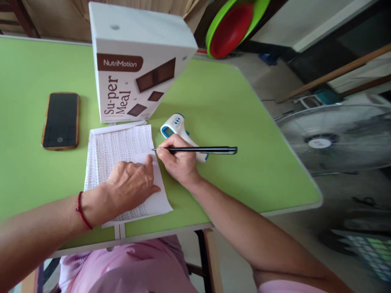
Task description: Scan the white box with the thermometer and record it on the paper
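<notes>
My right hand (180, 162) grips a black pen (207, 149), its tip at the right edge of a sheet of paper (122, 140). Rows of small handwriting cover much of the sheet. My left hand (132, 185) rests on the lower part of the paper, thumb and index finger stretched out, the other fingers partly bent. A red bracelet (80, 209) circles the left wrist. Partly behind my right hand lies a white and blue infrared thermometer (174, 124). More pages show under the sheet's left edge.
A white NutriMotion box (137, 49) stands just beyond the paper on the green table (250, 162). To the left lies a phone (61, 120) in a brown case. Past the table's right edge is a fan (320, 138); red and green basins (232, 30) are at the back.
</notes>
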Tool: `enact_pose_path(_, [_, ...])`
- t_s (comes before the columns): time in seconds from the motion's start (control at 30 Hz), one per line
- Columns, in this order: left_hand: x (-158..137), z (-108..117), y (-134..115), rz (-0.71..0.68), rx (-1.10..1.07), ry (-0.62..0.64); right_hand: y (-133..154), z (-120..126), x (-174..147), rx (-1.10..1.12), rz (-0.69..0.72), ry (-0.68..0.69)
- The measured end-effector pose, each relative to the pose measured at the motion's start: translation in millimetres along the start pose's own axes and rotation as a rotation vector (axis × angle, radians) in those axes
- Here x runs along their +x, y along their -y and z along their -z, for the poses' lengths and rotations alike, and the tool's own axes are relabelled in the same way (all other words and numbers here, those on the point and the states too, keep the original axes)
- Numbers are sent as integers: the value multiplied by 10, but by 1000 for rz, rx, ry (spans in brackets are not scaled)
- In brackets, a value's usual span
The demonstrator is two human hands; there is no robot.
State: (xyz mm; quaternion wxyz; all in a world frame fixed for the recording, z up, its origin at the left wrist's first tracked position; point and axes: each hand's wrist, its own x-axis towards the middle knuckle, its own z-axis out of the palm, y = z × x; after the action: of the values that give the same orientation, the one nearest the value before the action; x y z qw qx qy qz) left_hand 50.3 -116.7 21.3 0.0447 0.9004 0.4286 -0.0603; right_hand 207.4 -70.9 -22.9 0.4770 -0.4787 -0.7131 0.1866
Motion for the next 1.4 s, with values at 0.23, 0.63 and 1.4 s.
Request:
enact_pose_path(0.23, [7,-8,-5,12,-13,-38,3,-1,5,6,-14,31])
enact_pose_path(0.63, [-22,-51,8,-13,35,-65,-6,1,2,3,-17,14])
enact_pose_path(1.4, [-22,-69,23,-9,46,-59,-34,20,23,31,-23,27])
